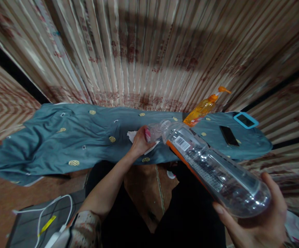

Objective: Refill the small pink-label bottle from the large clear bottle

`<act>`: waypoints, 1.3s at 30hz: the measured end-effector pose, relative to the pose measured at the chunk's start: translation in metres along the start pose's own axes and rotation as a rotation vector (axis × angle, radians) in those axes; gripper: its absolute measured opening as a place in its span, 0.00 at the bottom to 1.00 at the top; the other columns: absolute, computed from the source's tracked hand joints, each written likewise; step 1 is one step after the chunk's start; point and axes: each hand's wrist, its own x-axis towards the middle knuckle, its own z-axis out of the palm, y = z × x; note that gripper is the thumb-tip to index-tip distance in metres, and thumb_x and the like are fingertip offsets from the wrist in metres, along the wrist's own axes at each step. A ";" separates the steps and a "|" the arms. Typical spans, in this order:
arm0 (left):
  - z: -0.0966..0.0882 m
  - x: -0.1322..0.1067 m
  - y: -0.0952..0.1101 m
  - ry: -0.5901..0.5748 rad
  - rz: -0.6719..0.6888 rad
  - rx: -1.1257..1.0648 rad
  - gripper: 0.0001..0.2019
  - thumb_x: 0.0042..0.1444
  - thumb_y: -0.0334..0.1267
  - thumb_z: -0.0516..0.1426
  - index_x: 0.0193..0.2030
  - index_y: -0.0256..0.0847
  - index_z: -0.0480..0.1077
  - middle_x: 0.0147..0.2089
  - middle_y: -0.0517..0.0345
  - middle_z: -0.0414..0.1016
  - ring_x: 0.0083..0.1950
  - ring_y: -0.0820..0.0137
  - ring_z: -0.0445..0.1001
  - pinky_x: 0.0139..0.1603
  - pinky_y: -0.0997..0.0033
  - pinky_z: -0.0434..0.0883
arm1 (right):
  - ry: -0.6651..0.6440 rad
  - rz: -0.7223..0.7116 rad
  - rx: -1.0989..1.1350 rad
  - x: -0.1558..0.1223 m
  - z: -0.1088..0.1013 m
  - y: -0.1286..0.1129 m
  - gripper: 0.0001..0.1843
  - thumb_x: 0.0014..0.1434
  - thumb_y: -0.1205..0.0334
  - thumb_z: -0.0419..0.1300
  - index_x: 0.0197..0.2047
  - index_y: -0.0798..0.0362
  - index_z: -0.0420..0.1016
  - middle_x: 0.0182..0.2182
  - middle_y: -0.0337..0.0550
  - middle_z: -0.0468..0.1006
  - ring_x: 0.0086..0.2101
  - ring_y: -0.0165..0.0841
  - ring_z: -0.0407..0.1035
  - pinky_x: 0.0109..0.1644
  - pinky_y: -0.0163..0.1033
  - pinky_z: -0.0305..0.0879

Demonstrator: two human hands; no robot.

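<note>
My right hand [261, 220] is closed around the base of a large clear plastic bottle [211, 165] with an orange strip and a barcode label. The bottle is tilted, its neck pointing up and left. My left hand [140, 142] grips a smaller clear plastic bottle [155, 131] that has a pink patch near my fingers. The mouths of both bottles meet or overlap; I cannot tell whether they touch. Any liquid inside is hard to make out. A crumpled white tissue [152, 148] lies under and beside my left hand.
A teal patterned cloth [92, 134] covers the narrow table. An orange pump bottle [199, 111] stands behind the large bottle. To the right lie a black phone [229, 135] and a blue-framed device [246, 120]. A white cable [42, 220] rests at lower left. A striped curtain [144, 55] hangs behind.
</note>
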 end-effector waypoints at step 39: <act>0.002 0.000 -0.005 0.014 0.023 0.018 0.43 0.44 0.33 0.78 0.66 0.43 0.66 0.64 0.42 0.82 0.66 0.44 0.84 0.68 0.42 0.81 | 0.031 -0.178 0.071 0.024 0.006 -0.020 0.57 0.64 0.57 0.77 0.87 0.46 0.54 0.67 0.49 0.72 0.59 0.41 0.71 0.61 0.42 0.73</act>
